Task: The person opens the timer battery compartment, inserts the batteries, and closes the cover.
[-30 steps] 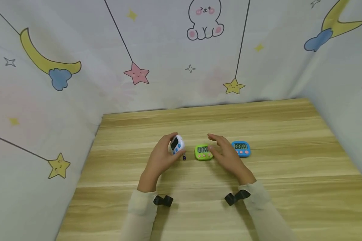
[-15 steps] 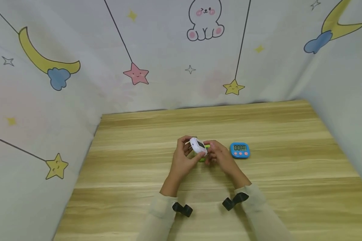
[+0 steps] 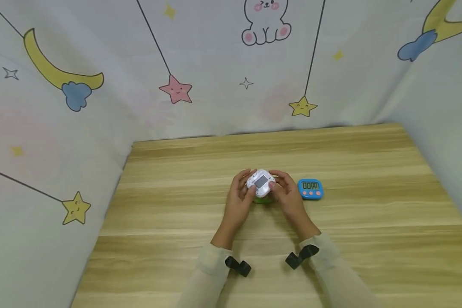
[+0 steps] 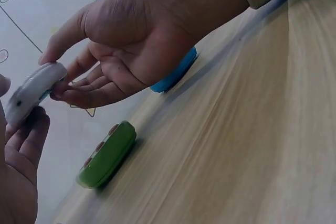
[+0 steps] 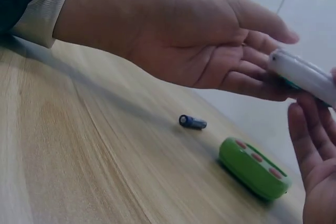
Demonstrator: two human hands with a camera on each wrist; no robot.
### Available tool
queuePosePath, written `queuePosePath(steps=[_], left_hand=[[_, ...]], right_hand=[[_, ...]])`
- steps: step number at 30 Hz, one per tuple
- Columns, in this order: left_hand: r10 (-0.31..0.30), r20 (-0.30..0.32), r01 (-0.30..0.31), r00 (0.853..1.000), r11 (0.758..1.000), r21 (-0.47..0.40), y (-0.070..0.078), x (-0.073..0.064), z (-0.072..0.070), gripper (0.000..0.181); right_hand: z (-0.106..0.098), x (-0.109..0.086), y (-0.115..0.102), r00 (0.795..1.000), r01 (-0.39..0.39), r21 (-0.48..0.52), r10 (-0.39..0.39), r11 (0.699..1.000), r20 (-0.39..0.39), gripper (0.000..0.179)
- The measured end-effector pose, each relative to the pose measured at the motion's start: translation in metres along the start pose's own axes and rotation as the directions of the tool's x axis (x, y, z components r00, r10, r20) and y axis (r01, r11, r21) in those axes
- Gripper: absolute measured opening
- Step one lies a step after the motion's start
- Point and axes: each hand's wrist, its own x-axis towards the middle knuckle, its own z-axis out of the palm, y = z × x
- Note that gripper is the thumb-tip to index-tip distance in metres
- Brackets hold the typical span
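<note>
A white timer [image 3: 261, 183] is held up above the table between both hands, its back with a grey rectangle facing up. Teal shows on its underside in the wrist views. My left hand [image 3: 238, 203] grips its left side, thumb on top and fingers beneath. At the other side my right hand [image 3: 290, 201] holds it, thumb over the back and fingers underneath. A green timer [image 5: 254, 169] with pinkish buttons lies on the table below, mostly covered in the head view. Near it lies a small dark blue battery [image 5: 192, 123], hidden in the head view.
A blue timer [image 3: 310, 189] with a digital display and pink buttons lies to the right of my right hand. The wood-grain table [image 3: 369, 179] meets a printed white cloth backdrop [image 3: 223, 115] behind and at the sides.
My left hand has carried the white timer rightward over the green one, turning it from its screen side to its back. My right hand has come off the green timer and taken hold of the white one.
</note>
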Motion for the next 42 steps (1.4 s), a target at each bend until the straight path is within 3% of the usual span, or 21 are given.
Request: queuePosePath(steps=[8,18,20,23,25,28,30,34,38,42], left_hand=[[-0.038,-0.077,0.034,0.996,0.998,-0.054,-0.003,0.000,-0.002,0.046],[-0.061,-0.067,0.060,0.996,0.998,-0.020,-0.007,-0.003,-0.003,0.047],[-0.059,-0.073,0.058,0.996,0.998,-0.024,-0.014,-0.002,-0.004,0.047],[-0.056,-0.083,0.053,0.995,0.998,-0.038,-0.026,-0.002,-0.006,0.048],[-0.051,-0.084,0.047,0.995,0.998,-0.050,-0.035,-0.002,-0.007,0.048],[-0.023,-0.078,0.019,0.997,0.998,-0.057,-0.037,-0.002,-0.006,0.046],[-0.004,-0.070,0.000,0.998,0.998,-0.064,-0.037,-0.001,-0.005,0.044],[-0.004,-0.048,0.000,0.999,0.995,-0.095,-0.039,-0.001,-0.003,0.043],[-0.046,-0.032,0.042,0.998,0.993,-0.115,-0.040,-0.003,0.000,0.044],[-0.088,-0.043,0.083,0.995,0.991,-0.107,-0.038,-0.005,0.000,0.046]], right_hand=[[0.000,0.001,-0.002,0.992,0.093,-0.119,-0.102,0.989,-0.079,0.028],[0.015,-0.009,-0.028,0.984,0.151,-0.290,-0.173,0.945,-0.050,0.026],[0.016,-0.010,-0.030,0.983,0.155,-0.300,-0.176,0.941,-0.044,0.026],[0.018,-0.012,-0.029,0.979,0.183,-0.372,-0.202,0.910,-0.012,0.028],[0.018,-0.013,-0.028,0.971,0.221,-0.442,-0.238,0.869,0.018,0.029],[0.018,-0.014,-0.026,0.954,0.280,-0.523,-0.294,0.805,0.058,0.030],[0.017,-0.014,-0.025,0.947,0.298,-0.546,-0.316,0.783,0.064,0.030],[0.008,-0.010,-0.011,0.940,0.308,-0.573,-0.335,0.760,0.061,0.028],[-0.001,-0.006,0.006,0.934,0.316,-0.606,-0.350,0.730,0.066,0.026],[0.000,-0.006,0.007,0.931,0.323,-0.626,-0.357,0.710,0.075,0.027]])
